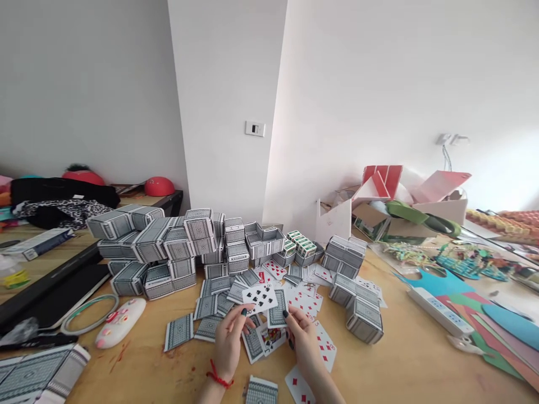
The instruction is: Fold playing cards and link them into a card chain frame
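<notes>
Over the table, my left hand (229,339), with a red cord bracelet at its wrist, pinches a spade playing card (261,297) by its left corner, face toward me. Between the thumb and fingers of my right hand (302,334) is a playing card with a grey patterned back (276,310). The two cards meet or overlap at their near edges. Below them lie loose cards, among them a face card (272,338) and several diamond cards (328,348). More grey-backed cards (179,332) are spread to the left.
Stacked boxes made of folded cards (155,241) stand along the back left, with an L-shaped card block (364,320) at right. A white computer mouse (121,322) and a laptop-like black object (63,292) lie left. A power strip (440,311) sits among coloured sheets.
</notes>
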A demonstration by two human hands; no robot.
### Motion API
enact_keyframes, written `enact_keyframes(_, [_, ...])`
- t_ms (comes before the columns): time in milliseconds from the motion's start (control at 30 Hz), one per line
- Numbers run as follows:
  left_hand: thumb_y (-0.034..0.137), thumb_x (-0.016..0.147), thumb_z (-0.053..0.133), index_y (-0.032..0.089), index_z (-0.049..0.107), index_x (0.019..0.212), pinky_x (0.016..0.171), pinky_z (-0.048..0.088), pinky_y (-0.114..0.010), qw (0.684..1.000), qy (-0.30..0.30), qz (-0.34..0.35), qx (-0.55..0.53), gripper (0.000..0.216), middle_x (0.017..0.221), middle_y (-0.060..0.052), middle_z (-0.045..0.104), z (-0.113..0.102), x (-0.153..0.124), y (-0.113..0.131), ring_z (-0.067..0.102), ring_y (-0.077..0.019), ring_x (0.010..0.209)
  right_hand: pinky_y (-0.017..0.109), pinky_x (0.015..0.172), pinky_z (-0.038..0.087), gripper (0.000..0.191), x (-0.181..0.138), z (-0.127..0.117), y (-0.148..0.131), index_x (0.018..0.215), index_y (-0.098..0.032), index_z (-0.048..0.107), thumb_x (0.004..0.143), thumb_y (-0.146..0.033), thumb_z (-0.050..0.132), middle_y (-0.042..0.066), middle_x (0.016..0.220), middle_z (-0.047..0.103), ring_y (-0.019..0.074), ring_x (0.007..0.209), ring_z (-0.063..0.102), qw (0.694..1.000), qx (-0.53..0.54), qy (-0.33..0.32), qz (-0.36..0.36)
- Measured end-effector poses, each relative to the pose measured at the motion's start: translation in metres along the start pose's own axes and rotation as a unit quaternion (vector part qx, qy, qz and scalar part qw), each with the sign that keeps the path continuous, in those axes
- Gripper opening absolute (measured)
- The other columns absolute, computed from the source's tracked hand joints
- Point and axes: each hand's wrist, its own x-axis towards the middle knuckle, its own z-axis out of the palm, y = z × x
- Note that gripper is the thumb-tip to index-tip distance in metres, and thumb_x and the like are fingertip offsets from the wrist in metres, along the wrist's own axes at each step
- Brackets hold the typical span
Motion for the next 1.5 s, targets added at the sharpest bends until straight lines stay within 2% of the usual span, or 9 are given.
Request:
enact_keyframes(167, [0.044, 0.069, 0.052, 0.017, 0.057, 0.095, 0.051, 0.050, -0.028, 1.000, -0.001, -0.019, 0.008, 0.038, 0.068, -0.003, 0.063, 0.008, 0.001, -0.005, 0.061, -0.0177, 0.059, 0.019, 0.038, 0.023, 0.038, -0.006, 0.006, 0.000, 0.089, -0.015, 0.064, 0.068, -0.046, 0.059, -0.005, 0.044, 0.044, 0.0069, 0.038, 0.033, 0.999, -0.009, -0.051, 0.010])
enact_keyframes(300, [0.041, 0.069, 0.055, 0.018, 0.040, 0.117, 0.052, 0.051, -0.028, 0.996, 0.006, -0.045, -0.071, 0.055, 0.061, 0.001, 0.060, 0.010, 0.004, -0.008, 0.062, -0.0186, 0.062, 0.020, 0.037, 0.026, 0.040, -0.003, 0.001, 0.003, 0.092, -0.016, 0.062, 0.069, -0.047, 0.058, -0.007, 0.040, 0.042, 0.0078, 0.035, 0.033, 1.000, 0.008, 0.016, -0.002])
enact_keyframes(400, [0.039, 0.068, 0.055, 0.015, 0.049, 0.104, 0.054, 0.052, -0.030, 0.994, -0.005, -0.071, -0.085, 0.044, 0.063, -0.001, 0.062, 0.008, 0.005, -0.011, 0.062, -0.0195, 0.061, 0.024, 0.047, 0.038, 0.035, 0.001, -0.005, 0.004, 0.082, -0.018, 0.062, 0.070, -0.050, 0.054, -0.001, 0.054, 0.055, 0.0127, 0.047, 0.048, 0.996, 0.057, 0.068, -0.018])
enact_keyframes(533, [0.040, 0.068, 0.051, 0.014, 0.055, 0.085, 0.049, 0.049, -0.029, 0.992, -0.038, -0.097, -0.074, 0.032, 0.061, -0.002, 0.062, 0.009, 0.005, -0.013, 0.060, -0.0177, 0.053, 0.022, 0.046, 0.038, 0.026, 0.004, -0.008, 0.006, 0.066, -0.019, 0.055, 0.067, -0.045, 0.059, -0.003, 0.054, 0.050, 0.0118, 0.049, 0.047, 0.992, 0.006, 0.123, -0.040])
enact_keyframes(733, [0.040, 0.070, 0.047, 0.016, 0.056, 0.081, 0.042, 0.041, -0.024, 0.985, -0.116, -0.111, -0.057, 0.028, 0.050, 0.001, 0.056, 0.012, -0.001, -0.006, 0.053, -0.0140, 0.043, 0.023, 0.052, 0.041, 0.045, 0.004, -0.004, 0.007, 0.100, -0.020, 0.048, 0.063, -0.039, 0.065, -0.001, 0.067, 0.055, 0.0139, 0.059, 0.051, 0.993, 0.000, 0.093, -0.068])
enact_keyframes(867, [0.034, 0.073, 0.048, 0.017, 0.052, 0.074, 0.043, 0.043, -0.023, 0.972, -0.193, -0.106, -0.083, 0.017, 0.055, 0.000, 0.059, 0.017, -0.007, -0.003, 0.055, -0.0133, 0.044, 0.023, 0.050, 0.041, 0.033, 0.000, -0.002, 0.008, 0.083, -0.017, 0.054, 0.066, -0.044, 0.060, -0.001, 0.065, 0.055, 0.0133, 0.055, 0.049, 0.999, -0.034, 0.038, 0.003])
enact_keyframes(1000, [0.036, 0.075, 0.048, 0.017, 0.050, 0.076, 0.041, 0.043, -0.022, 0.964, -0.233, -0.103, -0.080, 0.018, 0.053, 0.000, 0.058, 0.024, -0.012, -0.009, 0.055, -0.0136, 0.043, 0.022, 0.049, 0.040, 0.029, -0.005, 0.003, 0.010, 0.076, -0.019, 0.053, 0.066, -0.046, 0.059, -0.003, 0.060, 0.052, 0.0122, 0.052, 0.047, 0.995, -0.071, 0.066, -0.016])
enact_keyframes(1267, [0.037, 0.075, 0.047, 0.017, 0.048, 0.074, 0.044, 0.047, -0.026, 0.982, -0.156, -0.096, -0.042, 0.019, 0.056, 0.000, 0.057, 0.025, -0.008, -0.017, 0.057, -0.0148, 0.045, 0.022, 0.048, 0.038, 0.034, -0.006, 0.007, 0.007, 0.074, -0.017, 0.057, 0.068, -0.050, 0.055, -0.001, 0.059, 0.056, 0.0135, 0.053, 0.049, 0.998, -0.055, 0.005, -0.025])
enact_keyframes(1500, [0.037, 0.073, 0.049, 0.017, 0.057, 0.070, 0.048, 0.045, -0.024, 0.994, -0.100, -0.019, 0.035, 0.022, 0.059, -0.002, 0.058, 0.021, -0.006, -0.017, 0.055, -0.0147, 0.053, 0.026, 0.050, 0.040, 0.039, -0.004, 0.003, 0.004, 0.062, -0.014, 0.059, 0.062, -0.053, 0.060, 0.003, 0.056, 0.060, 0.0180, 0.055, 0.054, 0.998, -0.061, -0.007, -0.015])
